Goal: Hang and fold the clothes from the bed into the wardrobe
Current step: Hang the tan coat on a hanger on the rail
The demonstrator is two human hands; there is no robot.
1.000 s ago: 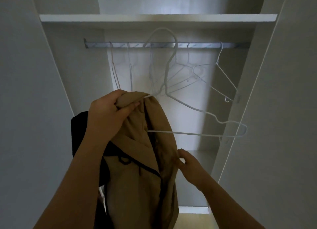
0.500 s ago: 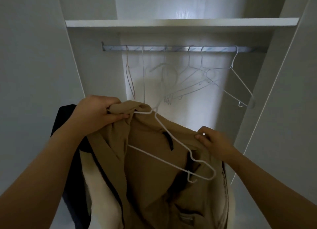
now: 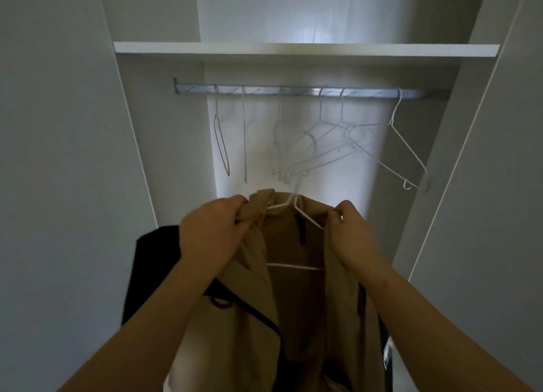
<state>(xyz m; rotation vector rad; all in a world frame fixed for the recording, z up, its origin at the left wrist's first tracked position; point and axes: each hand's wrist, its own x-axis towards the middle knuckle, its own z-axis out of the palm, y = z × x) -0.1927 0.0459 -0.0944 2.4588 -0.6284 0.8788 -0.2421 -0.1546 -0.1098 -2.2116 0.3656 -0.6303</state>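
Observation:
A tan coat (image 3: 296, 309) with dark trim hangs open in front of me, below the wardrobe rail (image 3: 308, 91). A white wire hanger (image 3: 296, 266) sits inside it, its neck rising between my hands and its bottom bar showing across the lining. My left hand (image 3: 211, 230) grips the coat's left shoulder. My right hand (image 3: 349, 233) grips the right shoulder over the hanger's arm. The hanger's hook is blurred against the hangers behind it.
Several empty white wire hangers (image 3: 323, 144) hang on the rail, bunched from the middle to the right. A white shelf (image 3: 305, 50) runs above the rail. A dark garment (image 3: 155, 268) hangs over my left forearm. Open wardrobe doors stand at both sides.
The hanger has gone from slanting across the coat to sitting level inside it. My right hand rose to the right shoulder, and the coat is now spread between both hands.

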